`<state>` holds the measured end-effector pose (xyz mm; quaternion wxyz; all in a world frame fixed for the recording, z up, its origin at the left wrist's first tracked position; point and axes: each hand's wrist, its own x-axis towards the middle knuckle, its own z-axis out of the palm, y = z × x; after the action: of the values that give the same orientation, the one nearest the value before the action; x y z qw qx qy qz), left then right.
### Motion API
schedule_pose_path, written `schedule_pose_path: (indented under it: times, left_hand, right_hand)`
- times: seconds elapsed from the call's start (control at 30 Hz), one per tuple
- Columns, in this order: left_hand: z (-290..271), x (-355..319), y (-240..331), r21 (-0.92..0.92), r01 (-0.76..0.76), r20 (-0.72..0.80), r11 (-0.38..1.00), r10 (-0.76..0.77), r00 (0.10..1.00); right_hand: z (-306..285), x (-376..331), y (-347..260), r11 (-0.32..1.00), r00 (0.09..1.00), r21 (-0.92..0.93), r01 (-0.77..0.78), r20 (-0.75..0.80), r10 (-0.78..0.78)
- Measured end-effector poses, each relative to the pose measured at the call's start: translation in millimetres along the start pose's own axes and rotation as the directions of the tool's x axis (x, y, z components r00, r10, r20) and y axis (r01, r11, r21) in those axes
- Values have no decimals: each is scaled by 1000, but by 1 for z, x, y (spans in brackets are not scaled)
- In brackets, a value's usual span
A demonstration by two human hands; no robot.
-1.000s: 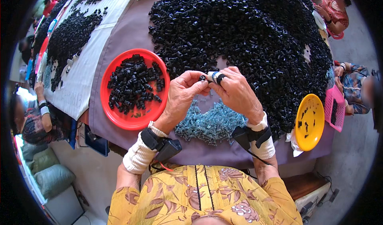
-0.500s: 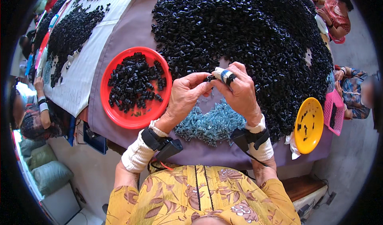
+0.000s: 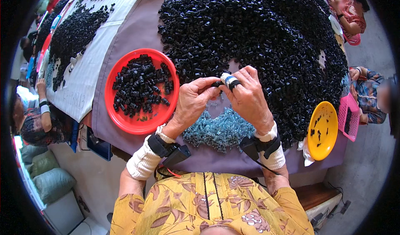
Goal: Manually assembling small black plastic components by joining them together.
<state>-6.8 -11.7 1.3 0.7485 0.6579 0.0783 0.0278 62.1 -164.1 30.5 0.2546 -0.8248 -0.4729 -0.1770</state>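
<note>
Between thumb and index finger, my left hand [image 3: 191,103] pinches a small black plastic part [image 3: 216,84]. My right hand [image 3: 251,100] meets it from the other side with bent, closed fingers. One right finger wears a white wrap [image 3: 228,79] with blue and black bands. Whatever else sits between the right fingertips is hidden. Below both hands lies a heap of small bluish coil springs [image 3: 218,130]. Beyond them spreads a large pile of similar black parts [image 3: 233,26]. A red round tray [image 3: 110,110] left of my left hand holds many black parts.
On the right lie a yellow plate [image 3: 329,128] with a few black bits and a pink basket [image 3: 353,120]. A white cloth [image 3: 93,85] with more black parts covers the left side. Other people sit along both sides. The purple tablecloth [image 3: 108,126] ends near my body.
My right fingers have shifted slightly and turned around the black part; my left hand keeps its pinch. At the far right, a co-worker's arms have moved.
</note>
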Motion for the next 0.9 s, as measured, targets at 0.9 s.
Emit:
schedule_pose_path:
  times: [0.9]
  left_hand:
    - [-9, 4, -12, 8, 124, 92, 992, -124, 988]
  right_hand:
    - [12, -17, -1, 991, 976, -135, 18, 219, 12]
